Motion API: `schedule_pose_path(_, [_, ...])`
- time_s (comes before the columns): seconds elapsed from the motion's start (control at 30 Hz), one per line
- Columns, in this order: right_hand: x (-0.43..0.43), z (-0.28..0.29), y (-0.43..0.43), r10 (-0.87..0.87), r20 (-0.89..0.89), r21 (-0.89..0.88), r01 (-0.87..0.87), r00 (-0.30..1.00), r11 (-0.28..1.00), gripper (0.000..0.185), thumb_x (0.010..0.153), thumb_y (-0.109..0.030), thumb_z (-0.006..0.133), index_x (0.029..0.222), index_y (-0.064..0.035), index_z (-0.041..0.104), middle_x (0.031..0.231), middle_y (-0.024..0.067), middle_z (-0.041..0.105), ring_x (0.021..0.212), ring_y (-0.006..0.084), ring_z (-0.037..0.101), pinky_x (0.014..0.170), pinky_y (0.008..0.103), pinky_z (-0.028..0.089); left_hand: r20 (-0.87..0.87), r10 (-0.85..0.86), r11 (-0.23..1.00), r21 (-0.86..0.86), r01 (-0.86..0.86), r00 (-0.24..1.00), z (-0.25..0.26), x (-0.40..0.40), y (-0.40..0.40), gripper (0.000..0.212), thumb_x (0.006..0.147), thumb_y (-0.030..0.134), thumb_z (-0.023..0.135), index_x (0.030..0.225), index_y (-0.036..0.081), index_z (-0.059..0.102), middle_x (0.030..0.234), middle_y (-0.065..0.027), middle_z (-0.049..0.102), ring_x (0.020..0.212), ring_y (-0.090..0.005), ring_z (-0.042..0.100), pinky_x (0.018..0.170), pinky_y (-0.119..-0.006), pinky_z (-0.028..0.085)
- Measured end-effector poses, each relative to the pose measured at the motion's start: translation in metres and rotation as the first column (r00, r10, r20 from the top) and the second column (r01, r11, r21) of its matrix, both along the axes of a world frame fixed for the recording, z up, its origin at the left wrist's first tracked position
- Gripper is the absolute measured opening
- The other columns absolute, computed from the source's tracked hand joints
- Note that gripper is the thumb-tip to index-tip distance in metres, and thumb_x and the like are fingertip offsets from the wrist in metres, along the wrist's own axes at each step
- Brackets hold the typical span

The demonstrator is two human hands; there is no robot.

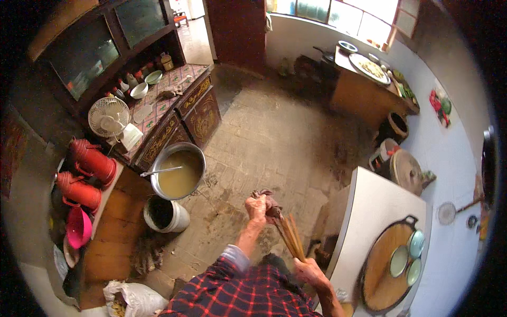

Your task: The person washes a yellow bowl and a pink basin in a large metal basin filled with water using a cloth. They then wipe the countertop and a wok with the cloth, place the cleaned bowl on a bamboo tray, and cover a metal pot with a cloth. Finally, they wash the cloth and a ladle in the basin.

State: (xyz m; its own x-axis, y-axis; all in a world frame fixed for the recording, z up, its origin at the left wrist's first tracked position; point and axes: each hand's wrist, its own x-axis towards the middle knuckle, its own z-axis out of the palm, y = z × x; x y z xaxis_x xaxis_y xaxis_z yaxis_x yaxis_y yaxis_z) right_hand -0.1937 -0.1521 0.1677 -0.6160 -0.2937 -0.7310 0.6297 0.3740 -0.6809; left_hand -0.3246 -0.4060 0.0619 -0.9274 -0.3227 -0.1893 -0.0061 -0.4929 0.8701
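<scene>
My left hand (256, 207) is closed on a crumpled brown cloth (272, 203) in front of my body. A bundle of long wooden chopsticks (290, 236) slants between my hands, its upper ends against the cloth. Around the lower ends of the bundle my right hand (311, 271) is closed. The palm and the inner fingers of both hands are hidden. Below them show the tiled floor and my checked red and dark clothing.
A metal pot of cloudy liquid (180, 189) with a ladle stands left, beside a white bucket (179, 217). A white counter (358, 198) at right bears a round wooden board (380, 261) with several bowls. Red thermos flasks (91, 160) stand far left, near a patterned cabinet (202, 119).
</scene>
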Motion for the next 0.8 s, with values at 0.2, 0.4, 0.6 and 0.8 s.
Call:
schedule_pose_path(0.2, [-0.131, -0.063, 0.045, -0.152, -0.608, 0.154, 0.303, 0.779, 0.94, 0.031, 0.089, -0.023, 0.055, 0.063, -0.0124, 0.044, 0.051, -0.0014, 0.046, 0.042, 0.0125, 0.045, 0.039, 0.0307, 0.035, 0.207, -0.451, 0.879, 0.271, 0.392, 0.868, 0.092, -0.036, 0.094, 0.043, 0.088, 0.038, 0.064, 0.102, -0.002, 0.062, 0.093, -0.0082, 0.065, 0.088, -0.0158, 0.061, 0.078, -0.031, 0.049])
schedule_pose_path(0.4, [-0.18, -0.048, -0.06, 0.697, -0.644, 0.675, -0.196, 0.315, 0.712, 0.016, 0.083, -0.012, 0.053, 0.085, 0.0017, 0.045, 0.063, 0.019, 0.058, 0.059, 0.0386, 0.062, 0.052, 0.0472, 0.048, 0.278, 0.114, 0.904, 0.369, -0.215, 0.954, 0.039, -0.096, 0.069, 0.032, 0.086, 0.001, 0.062, 0.071, 0.013, 0.035, 0.057, 0.0008, 0.041, 0.038, -0.0093, 0.036, 0.036, -0.028, 0.027])
schedule_pose_path(0.6, [-0.258, -0.051, -0.106, -0.338, -0.321, -0.377, 0.209, 0.885, 0.902, 0.039, 0.095, -0.037, 0.048, 0.113, -0.0028, 0.055, 0.096, 0.0098, 0.063, 0.089, 0.0244, 0.061, 0.077, 0.04, 0.048, 0.288, 0.301, 0.849, 0.353, -0.393, 0.909, 0.055, -0.159, 0.009, 0.007, 0.085, 0.006, 0.061, 0.087, 0.003, 0.055, 0.066, -0.0095, 0.057, 0.044, -0.0144, 0.05, 0.043, -0.031, 0.044])
schedule_pose_path(0.8, [-0.375, -0.05, -0.21, -0.696, -0.021, -0.6, 0.548, 0.718, 0.583, 0.048, 0.097, -0.042, 0.04, 0.121, -0.0018, 0.053, 0.111, 0.0098, 0.059, 0.1, 0.02, 0.056, 0.088, 0.0357, 0.046, 0.183, 0.419, 0.871, 0.198, -0.451, 0.889, 0.1, -0.247, -0.039, 0.012, 0.084, 0.012, 0.064, 0.092, 0.003, 0.062, 0.082, -0.0058, 0.066, 0.072, -0.017, 0.064, 0.067, -0.032, 0.055])
